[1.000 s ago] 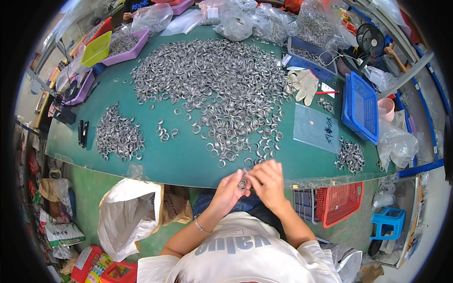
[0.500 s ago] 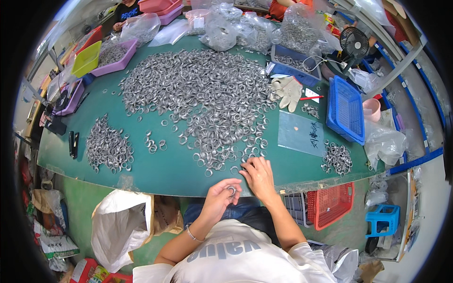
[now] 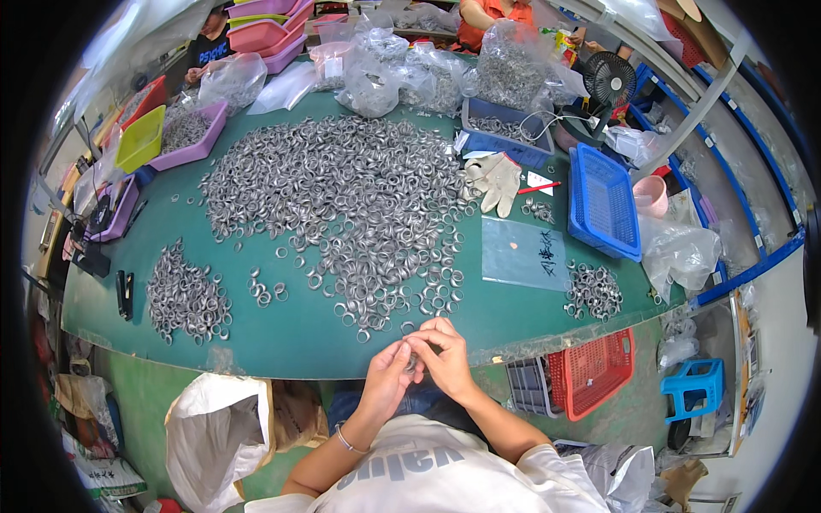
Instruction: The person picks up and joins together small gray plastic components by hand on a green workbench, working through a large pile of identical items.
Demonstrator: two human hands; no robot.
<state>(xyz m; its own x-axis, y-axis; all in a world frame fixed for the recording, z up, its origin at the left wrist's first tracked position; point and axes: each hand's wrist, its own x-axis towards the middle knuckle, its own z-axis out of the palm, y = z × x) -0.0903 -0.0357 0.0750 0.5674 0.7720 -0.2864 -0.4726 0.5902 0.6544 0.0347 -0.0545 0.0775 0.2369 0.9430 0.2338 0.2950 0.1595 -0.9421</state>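
My two hands meet at the front edge of the green table (image 3: 274, 342), below a large heap of grey metal rings (image 3: 368, 197). Metal rings (image 3: 413, 363) lie in my left hand (image 3: 386, 380), its fingers curled around them. My right hand (image 3: 444, 357) is pinched against the left fingertips; what it grips is mostly hidden. Just beyond the fingers, a loose ring (image 3: 408, 327) lies on the table. A smaller ring pile (image 3: 188, 299) sits at left, a few rings (image 3: 278, 291) beside it, and another pile (image 3: 593, 292) at right.
A clear plastic bag (image 3: 517, 252), a white glove (image 3: 494, 181) and a red pen (image 3: 540, 187) lie right of the heap. Blue baskets (image 3: 604, 205) stand farther right. Filled plastic bags line the back, near two other people. An open white sack (image 3: 214, 445) stands below the table.
My right hand has come back from the heap's near edge to meet my left hand. The whole view has shifted slightly, with the table's things now lower and farther left.
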